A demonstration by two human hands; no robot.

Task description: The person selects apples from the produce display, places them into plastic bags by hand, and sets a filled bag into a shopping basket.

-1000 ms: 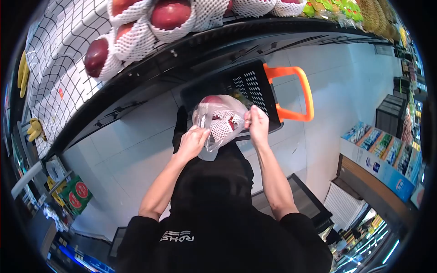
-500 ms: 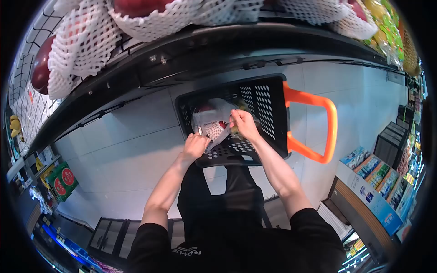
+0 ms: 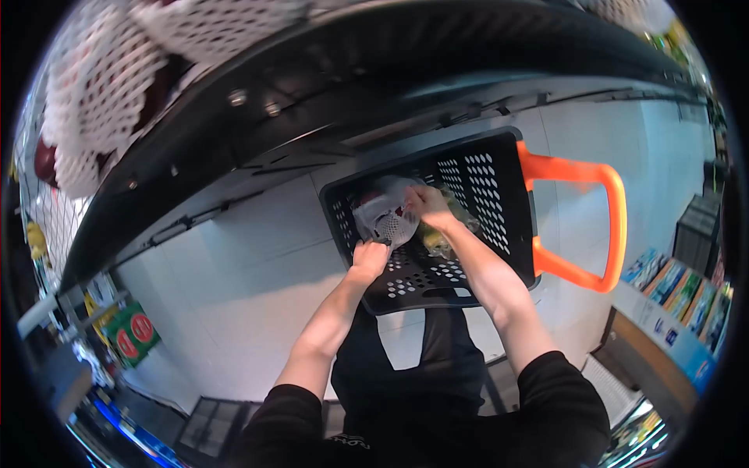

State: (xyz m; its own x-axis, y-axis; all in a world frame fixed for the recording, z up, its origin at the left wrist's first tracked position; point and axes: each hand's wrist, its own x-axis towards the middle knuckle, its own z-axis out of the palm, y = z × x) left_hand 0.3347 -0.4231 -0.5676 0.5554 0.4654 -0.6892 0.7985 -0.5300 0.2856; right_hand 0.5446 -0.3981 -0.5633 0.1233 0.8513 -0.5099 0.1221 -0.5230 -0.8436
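A clear plastic bag (image 3: 392, 226) with red fruit in white foam netting lies low inside the black shopping basket (image 3: 413, 296). My left hand (image 3: 370, 259) is closed on the near left edge of the bag. On the bag's right side my right hand (image 3: 428, 207) pinches the plastic, its fingers partly blurred. Beside it in the basket is another clear bag (image 3: 437, 240) with yellow-green contents, partly hidden by my right forearm. The basket's orange handle (image 3: 615, 226) sticks out to the right.
A black-edged display shelf (image 3: 312, 93) with foam-netted fruit (image 3: 97, 101) arches across the top and left. On the right stands a counter with boxed goods (image 3: 679, 288). A green carton (image 3: 133, 335) is at the lower left. Pale floor tiles (image 3: 234, 288) surround the basket.
Both hands have lowered the bag of fruit into the basket, still holding it. The view has shifted closer to the shelf, and the basket now appears farther right.
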